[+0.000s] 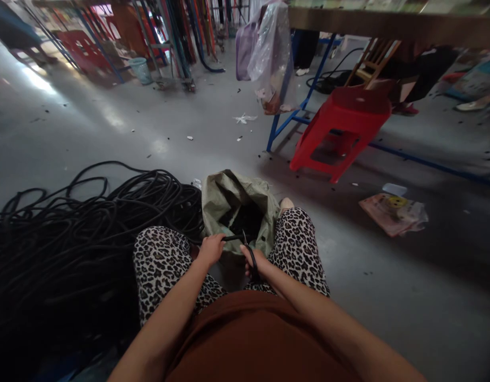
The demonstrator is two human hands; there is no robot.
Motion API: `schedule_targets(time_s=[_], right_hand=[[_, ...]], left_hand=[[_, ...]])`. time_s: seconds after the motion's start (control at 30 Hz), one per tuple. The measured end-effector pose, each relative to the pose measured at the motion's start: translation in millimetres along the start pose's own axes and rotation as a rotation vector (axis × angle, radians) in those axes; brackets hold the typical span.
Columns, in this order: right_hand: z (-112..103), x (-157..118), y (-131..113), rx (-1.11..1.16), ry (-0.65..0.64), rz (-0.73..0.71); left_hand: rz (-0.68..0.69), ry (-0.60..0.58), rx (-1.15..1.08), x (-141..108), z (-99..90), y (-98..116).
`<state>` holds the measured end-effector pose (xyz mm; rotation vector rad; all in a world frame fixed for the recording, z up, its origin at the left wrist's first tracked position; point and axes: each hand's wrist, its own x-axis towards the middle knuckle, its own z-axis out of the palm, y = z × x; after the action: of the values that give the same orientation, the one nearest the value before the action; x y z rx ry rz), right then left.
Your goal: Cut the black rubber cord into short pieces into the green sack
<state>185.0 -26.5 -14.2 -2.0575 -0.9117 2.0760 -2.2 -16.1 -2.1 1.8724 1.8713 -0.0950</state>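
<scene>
My left hand (212,248) is closed around a black cord (233,238), whose end sticks out to the right over an open grey-green sack (216,199). In my right hand (256,261) is a pair of black-handled scissors (252,260), its blades pointing up at the cord near its right end. Dark pieces, too dim to make out singly, lie inside the sack between my knees. A large heap of black cord (149,196) spreads over the floor to the left of my leg.
A red plastic stool (358,109) leans by a blue-legged table (388,22) at the right, where a seated person's legs show. Plastic bags hang at the table's corner. A flat plastic package (392,212) lies on the floor. Far left stands a light blue bin (140,70).
</scene>
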Motion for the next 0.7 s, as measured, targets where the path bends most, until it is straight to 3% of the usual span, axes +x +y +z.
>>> schedule_targets(time_s=[0.7], right_hand=[[-0.6, -7.9, 0.8, -0.081, 0.058, 0.017]], left_hand=[[-0.023, -0.051, 0.081, -2.2, -4.8, 2.7]])
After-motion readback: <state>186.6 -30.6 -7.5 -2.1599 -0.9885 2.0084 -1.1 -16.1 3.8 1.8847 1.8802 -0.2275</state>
